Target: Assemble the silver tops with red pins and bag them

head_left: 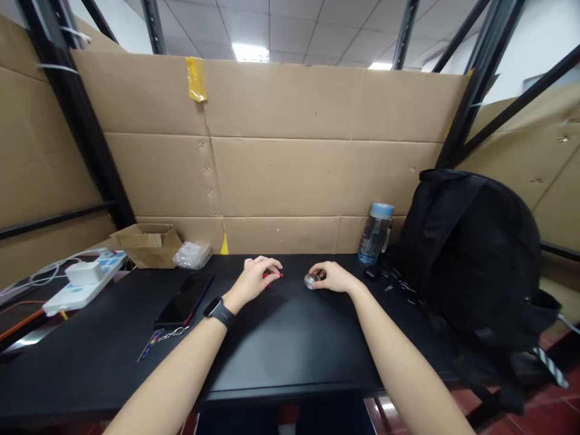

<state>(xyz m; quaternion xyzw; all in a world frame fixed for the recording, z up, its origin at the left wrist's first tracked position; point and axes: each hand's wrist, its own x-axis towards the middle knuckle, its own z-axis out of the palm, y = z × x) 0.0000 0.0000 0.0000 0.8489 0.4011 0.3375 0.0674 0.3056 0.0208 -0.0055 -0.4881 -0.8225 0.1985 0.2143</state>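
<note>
My left hand (pixel 257 275), with a dark smartwatch (pixel 219 311) on its wrist, is held low over the black table (pixel 290 350). Its fingers curl together, and bits of a small red object (pixel 266 278) show at the thumb and fingertips; most of it is hidden. To the right, my right hand (pixel 333 277) has its thumb and fingers closed around a small, round, shiny metal object (pixel 310 281) at the tabletop. The exact kind of either object cannot be made out. A short gap separates the two hands.
At left lie a phone (pixel 185 299) with a chain strap, a white power strip (pixel 86 287), an open cardboard box (pixel 147 244) and a clear plastic packet (pixel 193 255). A water bottle (pixel 375 235) and black backpack (pixel 471 260) stand right. Cardboard wall (pixel 281 163) behind.
</note>
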